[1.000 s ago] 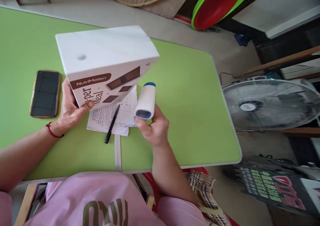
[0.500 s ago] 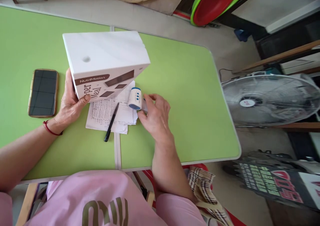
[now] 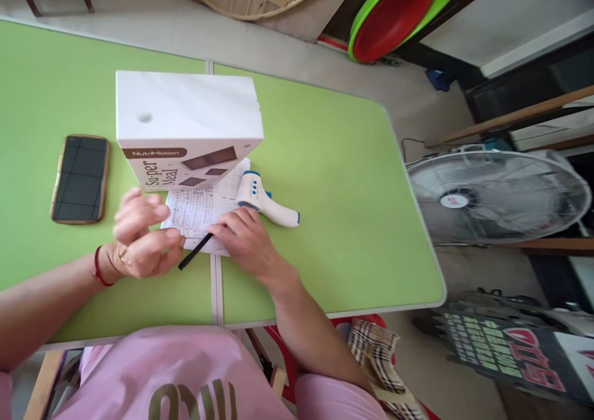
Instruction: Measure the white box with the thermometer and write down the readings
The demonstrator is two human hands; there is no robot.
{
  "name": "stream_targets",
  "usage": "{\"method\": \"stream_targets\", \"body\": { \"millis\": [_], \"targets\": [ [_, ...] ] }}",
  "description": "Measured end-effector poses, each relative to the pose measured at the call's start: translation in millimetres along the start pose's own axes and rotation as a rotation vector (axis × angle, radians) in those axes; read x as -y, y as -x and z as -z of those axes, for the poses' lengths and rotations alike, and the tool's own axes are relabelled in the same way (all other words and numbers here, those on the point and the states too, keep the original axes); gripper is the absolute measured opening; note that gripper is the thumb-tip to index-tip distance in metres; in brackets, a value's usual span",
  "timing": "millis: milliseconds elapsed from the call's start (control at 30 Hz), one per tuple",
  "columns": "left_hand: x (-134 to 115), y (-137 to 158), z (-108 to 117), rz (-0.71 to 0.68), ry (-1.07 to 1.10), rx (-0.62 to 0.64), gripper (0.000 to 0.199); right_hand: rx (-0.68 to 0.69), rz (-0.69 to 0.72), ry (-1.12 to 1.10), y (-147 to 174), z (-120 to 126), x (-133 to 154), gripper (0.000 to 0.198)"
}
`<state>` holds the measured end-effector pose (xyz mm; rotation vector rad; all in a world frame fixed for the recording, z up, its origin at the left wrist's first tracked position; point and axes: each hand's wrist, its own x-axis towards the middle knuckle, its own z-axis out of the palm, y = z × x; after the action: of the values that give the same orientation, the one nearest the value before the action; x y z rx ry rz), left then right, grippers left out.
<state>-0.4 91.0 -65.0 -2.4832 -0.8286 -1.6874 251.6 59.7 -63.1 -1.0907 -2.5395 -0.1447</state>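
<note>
My left hand (image 3: 143,237) hovers over the near side of the table, its fingers loosely curled and slightly blurred, with nothing in them. My right hand (image 3: 248,240) rests low over the papers, its fingertips closed on a black pen (image 3: 195,251). Beneath the pen, handwritten paper sheets (image 3: 192,213) lie across the table's seam. A white box marked NutriMotion (image 3: 190,107) stands just beyond the papers, partly covering them. Beside my right hand, a white and blue infrared thermometer (image 3: 277,212) lies on its side.
A phone in a brown case (image 3: 80,179) lies at the left of the green table (image 3: 343,203). A large fan (image 3: 496,197) stands past the table's right edge. Red and green basins (image 3: 394,18) lean at the back. A checked cloth (image 3: 374,352) hangs below the near edge.
My left hand has let go of the box, which now stands on the table. My right hand has left the thermometer lying and moved left onto the pen, which has turned.
</note>
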Motion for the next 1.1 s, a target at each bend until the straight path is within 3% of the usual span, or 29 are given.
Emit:
{"method": "stream_targets", "body": {
  "millis": [33,100,200,300,400,767,867,1000,1100],
  "targets": [
    [-3,-4,-1,-0.162,0.063,-0.059,0.046,-0.015,-0.014,-0.033,1,2,-4,0.022],
    [-5,-13,-2,-0.091,0.144,0.123,0.035,-0.098,-0.082,-0.135,4,6,-12,0.016],
    [1,-18,-4,0.015,0.157,0.51,0.027,-0.296,-0.237,-0.326,7,10,-18,0.003],
    [5,-10,-6,-0.028,0.099,0.788,0.054,-0.48,-0.357,-0.448,9,12,-13,0.011],
    [0,0,-7,-0.044,0.0,0.924,0.065,-0.535,-0.408,-0.528,7,14,-2,0.008],
    [-26,7,-7,0.125,-0.212,0.947,0.068,-0.555,-0.579,-0.581,-2,11,18,0.009],
    [-31,9,-8,0.155,-0.252,0.939,0.067,-0.528,-0.649,-0.653,0,10,20,0.012],
    [-34,9,-10,0.177,-0.271,0.913,0.065,-0.499,-0.627,-0.759,-3,8,22,0.012],
    [-34,2,-10,0.182,-0.267,0.869,0.065,-0.404,-0.637,-0.779,-9,2,24,0.009]
  ]
}}
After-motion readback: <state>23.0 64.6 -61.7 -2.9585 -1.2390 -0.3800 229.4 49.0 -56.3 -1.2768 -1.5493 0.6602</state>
